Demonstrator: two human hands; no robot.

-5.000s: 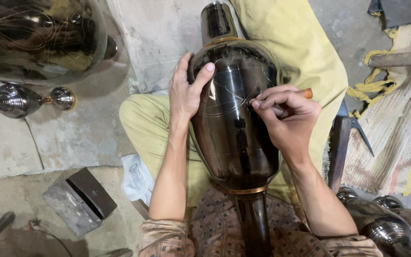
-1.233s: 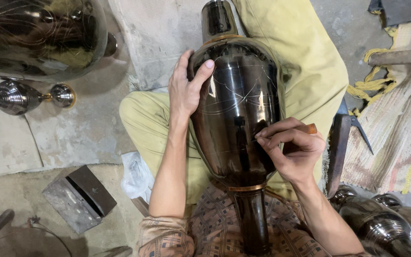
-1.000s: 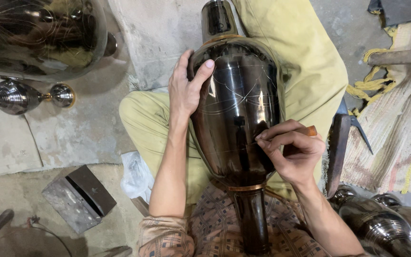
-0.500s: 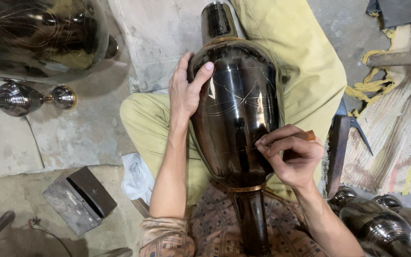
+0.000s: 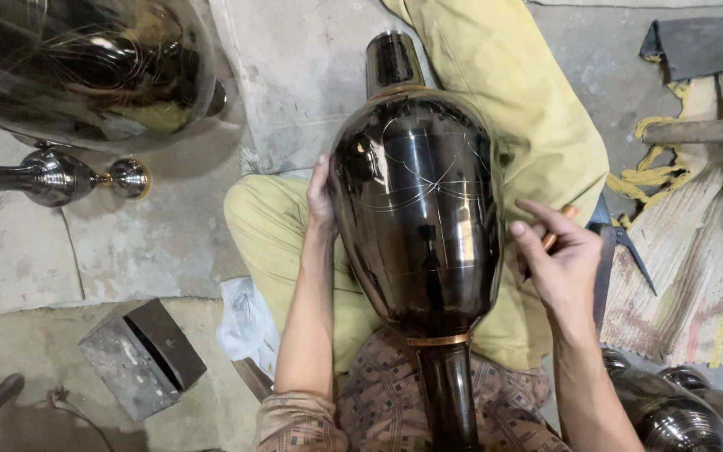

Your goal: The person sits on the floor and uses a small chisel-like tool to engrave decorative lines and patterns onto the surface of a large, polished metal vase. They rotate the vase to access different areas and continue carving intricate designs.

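Note:
A large glossy black metal vase [image 5: 418, 218] lies across my lap on yellow trousers [image 5: 504, 100], its neck pointing away and thin scratched lines curving over its body. My left hand [image 5: 321, 191] presses flat against the vase's left flank. My right hand [image 5: 556, 255] hovers just off the vase's right side, fingers spread, with a small wooden-handled engraving tool [image 5: 559, 226] held between thumb and fingers. The tool's tip is hidden behind the hand.
Another big dark vase [image 5: 85, 71] lies at top left with a small dark metal piece [image 5: 52, 177] beside it. A grey metal block [image 5: 140, 356] sits on the concrete floor at lower left. Shiny metal vessels [image 5: 679, 414] crowd the lower right, near a striped mat [image 5: 696, 276] and a dark pointed tool [image 5: 612, 251].
My right hand has lifted off the vase's lower body and moved to its right side. The vase has been turned, and my left hand has slid from its top to its left flank.

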